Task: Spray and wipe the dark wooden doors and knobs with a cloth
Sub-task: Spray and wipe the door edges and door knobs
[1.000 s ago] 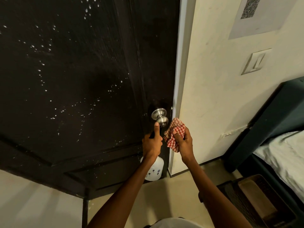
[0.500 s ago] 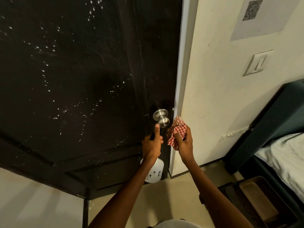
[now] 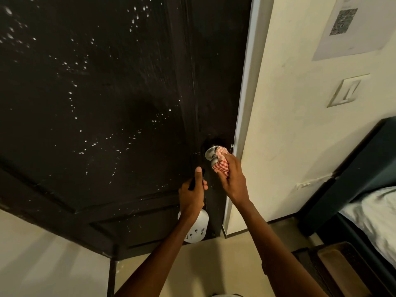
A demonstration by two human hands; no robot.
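while the right hand (image 3: 232, 179) presses the bunched red-checked cloth (image 3: 220, 162) against the metal knob (image 3: 211, 154) of the droplet-speckled dark door (image 3: 107, 93), the left hand (image 3: 191, 195) grips the white spray bottle (image 3: 197, 229) just below the knob.

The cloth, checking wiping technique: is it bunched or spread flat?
Bunched: the red checked cloth is crumpled in the right hand against the knob.

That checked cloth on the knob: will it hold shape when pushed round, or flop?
Likely floppy: the checked cloth is bunched in the right hand and drapes against the knob. Probably light, and its folds may slip on the smooth metal.
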